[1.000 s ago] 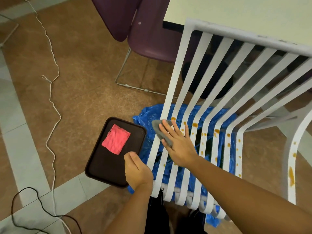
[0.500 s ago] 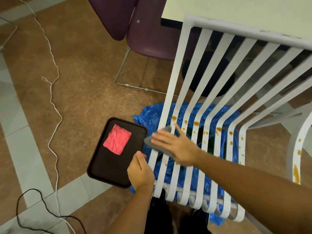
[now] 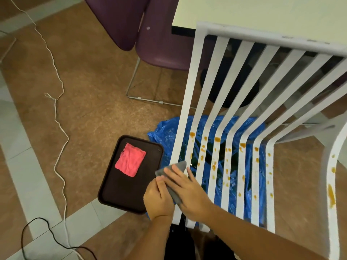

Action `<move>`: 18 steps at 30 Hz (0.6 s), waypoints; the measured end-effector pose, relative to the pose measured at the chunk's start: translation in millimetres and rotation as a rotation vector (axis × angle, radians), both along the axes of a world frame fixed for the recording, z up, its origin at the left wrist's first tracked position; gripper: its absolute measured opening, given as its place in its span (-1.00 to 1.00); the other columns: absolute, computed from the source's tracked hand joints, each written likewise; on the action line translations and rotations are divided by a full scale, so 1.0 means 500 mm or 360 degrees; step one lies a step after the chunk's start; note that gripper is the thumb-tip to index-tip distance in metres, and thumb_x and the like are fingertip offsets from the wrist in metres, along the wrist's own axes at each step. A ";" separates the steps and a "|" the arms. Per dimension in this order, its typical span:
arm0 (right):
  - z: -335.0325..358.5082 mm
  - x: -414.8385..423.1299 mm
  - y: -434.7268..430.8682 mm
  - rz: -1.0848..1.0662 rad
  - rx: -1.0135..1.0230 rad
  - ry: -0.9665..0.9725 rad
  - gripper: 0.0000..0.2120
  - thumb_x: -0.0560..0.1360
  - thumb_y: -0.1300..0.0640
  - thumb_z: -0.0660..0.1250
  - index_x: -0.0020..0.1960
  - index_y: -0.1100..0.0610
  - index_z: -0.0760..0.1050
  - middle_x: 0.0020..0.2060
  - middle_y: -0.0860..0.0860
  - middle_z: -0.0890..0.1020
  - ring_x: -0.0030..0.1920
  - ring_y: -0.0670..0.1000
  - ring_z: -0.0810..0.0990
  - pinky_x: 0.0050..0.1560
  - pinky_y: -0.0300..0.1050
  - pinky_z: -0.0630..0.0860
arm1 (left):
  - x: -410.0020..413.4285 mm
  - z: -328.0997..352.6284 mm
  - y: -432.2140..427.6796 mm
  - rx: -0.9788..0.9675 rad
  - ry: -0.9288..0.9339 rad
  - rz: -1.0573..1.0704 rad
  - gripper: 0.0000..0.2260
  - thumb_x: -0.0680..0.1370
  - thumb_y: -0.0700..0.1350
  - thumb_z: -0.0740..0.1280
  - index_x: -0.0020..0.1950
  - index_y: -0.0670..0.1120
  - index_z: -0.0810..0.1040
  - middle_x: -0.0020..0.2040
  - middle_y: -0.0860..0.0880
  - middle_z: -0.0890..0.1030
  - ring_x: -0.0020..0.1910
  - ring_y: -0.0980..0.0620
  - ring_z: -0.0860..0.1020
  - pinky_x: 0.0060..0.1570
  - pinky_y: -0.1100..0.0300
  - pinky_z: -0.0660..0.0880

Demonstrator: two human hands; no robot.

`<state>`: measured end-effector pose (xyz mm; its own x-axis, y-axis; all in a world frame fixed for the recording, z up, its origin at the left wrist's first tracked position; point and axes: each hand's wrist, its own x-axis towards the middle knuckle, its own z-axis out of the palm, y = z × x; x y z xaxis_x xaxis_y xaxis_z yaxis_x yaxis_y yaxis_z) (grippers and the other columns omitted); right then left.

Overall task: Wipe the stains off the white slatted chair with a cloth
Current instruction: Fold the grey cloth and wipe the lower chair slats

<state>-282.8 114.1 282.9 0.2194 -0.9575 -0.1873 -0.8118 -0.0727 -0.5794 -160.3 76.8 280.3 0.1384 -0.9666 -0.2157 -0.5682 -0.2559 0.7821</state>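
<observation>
Right hand (image 3: 189,192) is flat, fingers straight and spread, pressing the grey cloth (image 3: 175,166) onto the outermost slat of the white chair (image 3: 221,85). The cloth is a dull grey strip lying lengthways along that slat, one corner poking out beyond the fingertips and the other end tucked under the palm. Left hand (image 3: 158,198) sits just beside the right one, knuckles up and fingers curled, touching the cloth's edge. I can't tell whether it grips the slat or the cloth.

The chair's slats run straight away from the hands, flat across the seat, then bend upward into the back and end at a top rail on the far side. Orange-brown stains (image 3: 217,139) speckle the seat slats beyond and to the right of the right hand, thickest at the bend, with more on the armrest well off to the right.

Left of the left hand, a dark tray (image 3: 122,194) lies on the floor with a pink cloth (image 3: 130,160) on it. Blue plastic (image 3: 165,134) is spread under the seat. Far beyond the fingertips stand a purple chair (image 3: 163,47) and a pale table (image 3: 262,10).
</observation>
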 end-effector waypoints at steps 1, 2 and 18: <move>0.000 0.004 0.012 0.0025 -0.0010 -0.0036 -0.35 0.63 0.08 0.19 0.63 -0.07 -0.03 0.61 -0.17 -0.06 0.60 -0.06 -0.21 0.52 0.25 -0.18 | -0.001 0.003 -0.001 0.0014 0.0000 0.0012 -0.47 0.61 0.19 0.01 -0.17 -0.15 0.59 -0.26 -0.03 0.61 -0.27 -0.04 0.58 -0.24 -0.01 0.52; -0.001 -0.001 0.014 0.0079 -0.0035 -0.0016 -0.35 0.63 0.07 0.20 0.63 -0.07 -0.03 0.61 -0.17 -0.05 0.60 -0.06 -0.19 0.51 0.26 -0.16 | 0.000 0.004 -0.002 0.0011 -0.0004 0.0023 -0.47 0.61 0.20 0.01 -0.15 -0.15 0.59 -0.25 -0.02 0.61 -0.26 -0.02 0.57 -0.23 0.01 0.51; 0.069 -0.152 -0.290 -0.0132 -0.0239 0.0762 -0.25 0.50 0.06 0.35 0.60 0.12 0.12 0.61 0.08 0.00 0.60 0.09 -0.15 0.51 0.27 -0.24 | -0.007 0.014 -0.002 0.0131 -0.0096 0.0096 -0.87 0.68 0.00 0.16 0.04 0.02 0.47 -0.13 0.05 0.57 -0.14 0.05 0.56 -0.20 0.10 0.43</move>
